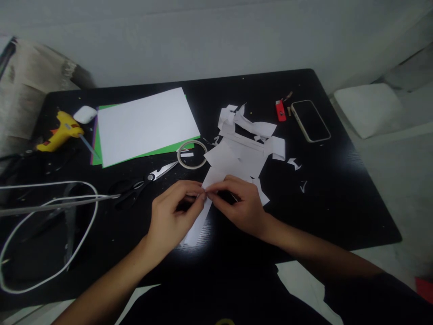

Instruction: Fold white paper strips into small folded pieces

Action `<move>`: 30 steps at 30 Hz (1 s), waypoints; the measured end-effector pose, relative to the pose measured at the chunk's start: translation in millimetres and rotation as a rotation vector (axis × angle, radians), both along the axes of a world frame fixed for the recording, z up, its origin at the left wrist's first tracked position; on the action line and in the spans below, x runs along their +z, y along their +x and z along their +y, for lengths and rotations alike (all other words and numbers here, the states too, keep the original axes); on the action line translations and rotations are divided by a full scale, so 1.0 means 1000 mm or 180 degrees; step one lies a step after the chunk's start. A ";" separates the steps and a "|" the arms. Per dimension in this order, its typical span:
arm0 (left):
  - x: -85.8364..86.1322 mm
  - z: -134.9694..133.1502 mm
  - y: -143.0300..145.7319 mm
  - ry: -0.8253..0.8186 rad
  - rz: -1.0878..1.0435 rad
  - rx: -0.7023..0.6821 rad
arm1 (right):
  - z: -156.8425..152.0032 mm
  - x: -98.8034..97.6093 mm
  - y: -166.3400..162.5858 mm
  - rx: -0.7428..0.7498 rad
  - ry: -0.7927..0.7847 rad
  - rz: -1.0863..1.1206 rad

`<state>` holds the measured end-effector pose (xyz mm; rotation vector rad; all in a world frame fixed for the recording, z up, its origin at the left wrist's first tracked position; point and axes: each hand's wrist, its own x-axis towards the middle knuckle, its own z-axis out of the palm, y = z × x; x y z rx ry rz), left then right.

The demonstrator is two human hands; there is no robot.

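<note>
Both my hands meet over the middle of the black table, fingertips nearly touching. My left hand (pixel 177 207) pinches the edge of a white piece of paper (pixel 221 162) between thumb and forefinger. From the other side my right hand (pixel 241 203) pinches the same edge. A white paper strip (pixel 198 228) slants down below the fingers. Just beyond my hands lie cut and folded white paper scraps (pixel 248 146). Open-bladed scissors (pixel 150 178) with black handles lie left of my left hand, their tips near a roll of tape (pixel 192 155).
White and green sheets (pixel 149 126) are stacked at the back left. Beside them are a yellow glue gun (pixel 64 131) and a white earbud case (pixel 85 114). A white cable (pixel 96 216) loops at left. A red lighter (pixel 280 110) and a phone (pixel 310 121) lie at the back right.
</note>
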<state>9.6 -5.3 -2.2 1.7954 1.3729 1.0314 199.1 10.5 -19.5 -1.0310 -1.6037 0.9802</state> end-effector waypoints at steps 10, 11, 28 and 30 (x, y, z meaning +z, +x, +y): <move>-0.003 -0.002 0.002 -0.0302 -0.0225 0.0163 | -0.001 0.000 0.000 0.0055 -0.0079 0.0012; -0.003 -0.002 0.003 -0.0318 -0.0244 0.0171 | -0.001 0.000 -0.001 0.0043 -0.0094 0.0031; 0.004 -0.002 0.007 -0.0702 -0.0688 0.0432 | -0.007 -0.003 -0.003 -0.0078 -0.0376 0.0088; 0.003 -0.002 0.008 -0.0740 -0.0759 0.0444 | -0.007 -0.003 -0.004 -0.0139 -0.0341 0.0092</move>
